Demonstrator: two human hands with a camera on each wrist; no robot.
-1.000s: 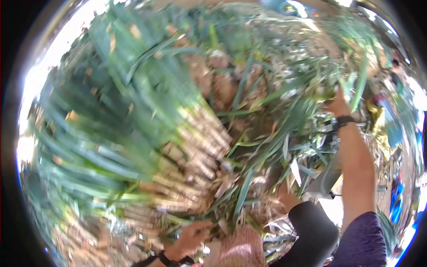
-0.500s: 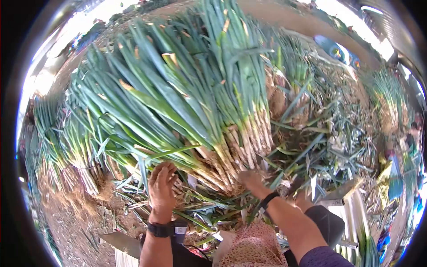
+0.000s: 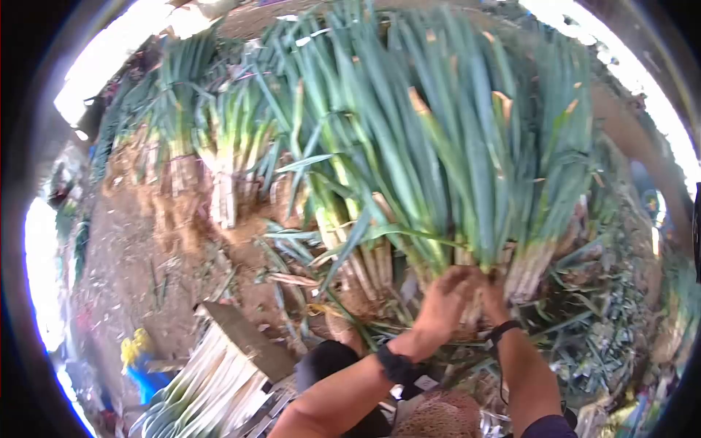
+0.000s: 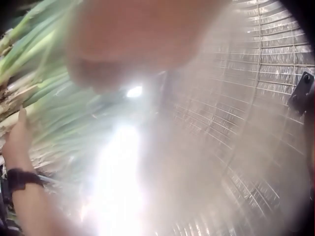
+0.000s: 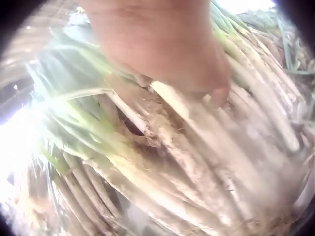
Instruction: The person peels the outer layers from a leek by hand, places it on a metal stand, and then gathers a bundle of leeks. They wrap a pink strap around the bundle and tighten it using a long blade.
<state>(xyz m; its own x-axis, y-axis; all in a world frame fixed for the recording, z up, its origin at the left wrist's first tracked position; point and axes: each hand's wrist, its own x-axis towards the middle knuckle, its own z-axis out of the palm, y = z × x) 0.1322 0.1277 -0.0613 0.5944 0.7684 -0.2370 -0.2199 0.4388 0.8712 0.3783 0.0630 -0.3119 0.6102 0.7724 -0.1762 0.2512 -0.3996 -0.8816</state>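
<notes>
Long green onions [image 3: 431, 168] stand massed in front of me, green tops leaning away and pale stalks toward my body. My left hand [image 3: 440, 308] reaches to the stalk bases from the left, its fingers against the stalks and partly hidden among them. Right beside it, my right hand [image 3: 493, 301] is at the same stalks. In the right wrist view that right hand [image 5: 162, 44] grips a pale, soil-streaked stalk [image 5: 197, 128], fingertips bent around it. The left hand [image 4: 138, 39] is a blur in the left wrist view; I cannot tell how its fingers close.
Tied bundles of green onions [image 3: 226, 160] stand at the left on brown soil [image 3: 139, 248]. A board-sided holder [image 3: 248, 339] with more onions is at lower left, near a blue and yellow bag [image 3: 142, 365]. Loose leaf scraps [image 3: 599, 321] litter the ground at right.
The view has swung left. My right hand came back from the far right to the onion stalks, and my left hand moved in from the left until both are side by side.
</notes>
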